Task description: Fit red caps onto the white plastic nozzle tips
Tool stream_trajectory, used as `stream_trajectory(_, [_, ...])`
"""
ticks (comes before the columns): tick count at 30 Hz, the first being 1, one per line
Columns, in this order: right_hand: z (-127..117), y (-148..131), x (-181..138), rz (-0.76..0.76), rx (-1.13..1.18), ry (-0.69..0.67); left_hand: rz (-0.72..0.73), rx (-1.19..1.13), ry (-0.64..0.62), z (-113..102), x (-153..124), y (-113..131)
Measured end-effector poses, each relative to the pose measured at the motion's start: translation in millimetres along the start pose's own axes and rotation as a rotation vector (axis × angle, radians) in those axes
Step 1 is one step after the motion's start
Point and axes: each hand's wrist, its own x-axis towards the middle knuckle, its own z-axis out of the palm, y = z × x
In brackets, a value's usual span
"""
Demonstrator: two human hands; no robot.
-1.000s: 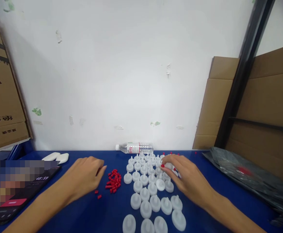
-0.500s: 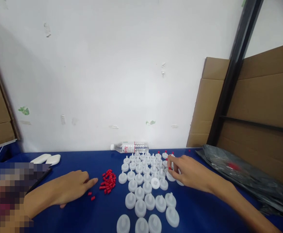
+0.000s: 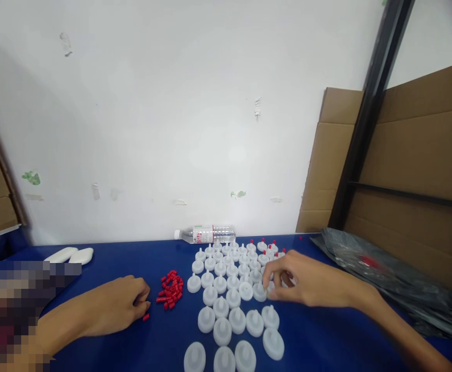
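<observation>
My left hand (image 3: 128, 302) is closed, thumb and fingers pinched together at the spot where a loose red cap lay; the fingers cover that cap. Just below the fingertips lies another small red cap (image 3: 145, 316). A pile of red caps (image 3: 173, 292) is to the right of this hand. My right hand (image 3: 293, 276) is closed at the right side of the group, thumb and forefinger around the spout of a white spouted lid (image 3: 260, 293). White lids (image 3: 237, 320) stand spout-up in loose rows. Several lids at the back right carry red tips (image 3: 262, 241).
A clear bottle (image 3: 206, 234) lies along the wall behind the lids. Two white rounded objects (image 3: 80, 256) are at the back left of the blue table (image 3: 117, 351). Dark plastic bags (image 3: 388, 279) lie at the right, beside cardboard (image 3: 318, 170) and a black post (image 3: 353, 150).
My left fingers have curled from a pointing pose into a pinch, covering one loose red cap. My right hand has moved nearer, from a back-right lid, which now bears a red tip, to another lid.
</observation>
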Motion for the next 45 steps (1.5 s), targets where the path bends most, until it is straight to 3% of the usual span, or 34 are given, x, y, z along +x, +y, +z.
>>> stream_trajectory(2, [4.0,1.7,0.4,-0.029,0.148,-0.132,0.007,0.017,0.050,-4.9,-0.4,6.7])
stream_trajectory(4, [11.5,6.9,4.1,-0.045,0.192,-0.176,0.016,0.031,0.099,-11.0,-1.2,14.8])
stream_trajectory(9, [19.8,17.2,12.1,-0.097,0.191,-0.092,0.094,-0.007,0.273,-21.7,-4.2,34.3])
stream_trajectory(14, [9.6,8.7,8.6,-0.183,0.153,0.199,0.227,-0.197,0.390,-14.4,-6.9,47.8])
stream_trajectory(18, [25.3,-2.0,15.2,-0.256,-0.006,0.483,0.302,-0.237,0.485,1.9,-6.2,56.8])
stream_trajectory(22, [55.4,-13.9,24.5,-0.491,-0.178,0.595,0.392,-0.192,0.593,17.9,-5.9,69.6])
stream_trajectory(26, [74.0,-27.4,26.6,-0.631,-0.138,0.660,0.495,-0.152,0.673,28.0,-12.7,86.8])
stream_trajectory(34, [80.9,-43.7,25.3,-0.745,-0.179,0.784,0.577,-0.162,0.665,43.6,-36.4,100.1])
stream_trajectory(45, [88.0,-49.6,24.1,-0.739,-0.107,0.738,0.700,-0.146,0.669,55.3,-14.7,99.9])
